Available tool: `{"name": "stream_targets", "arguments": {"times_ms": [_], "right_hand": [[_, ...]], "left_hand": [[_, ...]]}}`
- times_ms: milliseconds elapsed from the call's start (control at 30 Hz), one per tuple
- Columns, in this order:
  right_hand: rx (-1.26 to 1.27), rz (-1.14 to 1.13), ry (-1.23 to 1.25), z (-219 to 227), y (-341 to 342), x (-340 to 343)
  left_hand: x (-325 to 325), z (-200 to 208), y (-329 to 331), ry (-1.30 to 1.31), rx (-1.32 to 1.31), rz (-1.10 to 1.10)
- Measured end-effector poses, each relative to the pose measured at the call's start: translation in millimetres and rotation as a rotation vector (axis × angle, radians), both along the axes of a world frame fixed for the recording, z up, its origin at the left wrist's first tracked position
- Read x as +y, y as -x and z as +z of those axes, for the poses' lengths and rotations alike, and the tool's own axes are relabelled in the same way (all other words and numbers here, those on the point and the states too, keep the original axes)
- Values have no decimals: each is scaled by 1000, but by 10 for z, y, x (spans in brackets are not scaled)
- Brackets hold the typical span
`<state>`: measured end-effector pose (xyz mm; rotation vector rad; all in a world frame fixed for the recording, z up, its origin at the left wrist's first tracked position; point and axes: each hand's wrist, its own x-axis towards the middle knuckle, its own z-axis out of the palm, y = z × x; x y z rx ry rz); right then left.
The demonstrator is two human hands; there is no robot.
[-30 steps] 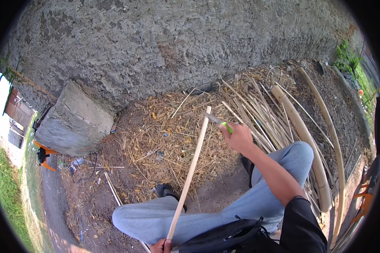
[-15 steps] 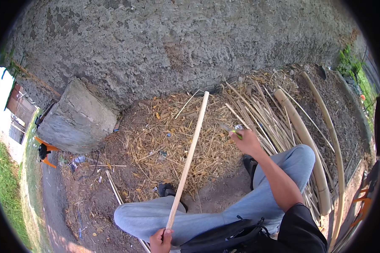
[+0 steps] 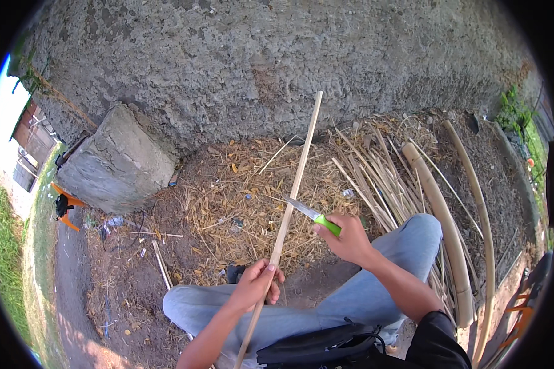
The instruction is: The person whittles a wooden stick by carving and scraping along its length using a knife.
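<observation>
My left hand point(image 3: 258, 285) grips a long pale bamboo strip point(image 3: 295, 178) that slants up and away toward the rough grey wall. My right hand point(image 3: 349, 236) holds a knife with a green handle point(image 3: 311, 214); its blade points left and its tip meets the strip just above my left hand. Both hands are above my knees in light blue jeans point(image 3: 406, 252). Beneath them the ground is covered with dry bamboo shavings point(image 3: 240, 203).
A rough concrete wall point(image 3: 277, 67) rises ahead, with a grey concrete block point(image 3: 120, 163) at its left. Several split bamboo strips and thick poles point(image 3: 437, 203) lie to the right. An orange-handled tool point(image 3: 64, 206) lies far left. A black bag point(image 3: 320, 347) rests in my lap.
The strip has been pushed farther out toward the wall. My left hand slid up along it. My right hand came down and left, bringing the knife blade against the strip.
</observation>
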<state>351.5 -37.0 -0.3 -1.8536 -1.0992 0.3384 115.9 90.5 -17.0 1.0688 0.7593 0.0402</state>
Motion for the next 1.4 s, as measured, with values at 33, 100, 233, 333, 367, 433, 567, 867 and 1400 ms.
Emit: {"name": "stream_targets", "arguments": {"times_ms": [33,100,233,333,367,433,567,867,1400], "right_hand": [[-1,-4,3,-117,34,17],[73,-25,118,-285,157,58],[38,95,93,-465,362,59],[-38,110,128,-586,393,29],[-76,111,125,-622,408,19],[-89,117,124,-643,427,-21],[-312,172,26,-690,465,-26],[-404,164,111,-679,548,36],[-443,59,-28,-540,387,165]], "left_hand": [[28,-31,-58,3,-1,-4],[100,-76,-139,-40,4,-111],[182,-165,-141,139,-81,-86],[93,-63,-244,130,-39,-30],[56,-10,-250,117,-9,-13],[19,-37,-232,128,39,-36],[-12,-92,-274,54,25,-104],[-109,-225,-374,-95,-21,7],[-129,-146,-216,7,-73,53]]}}
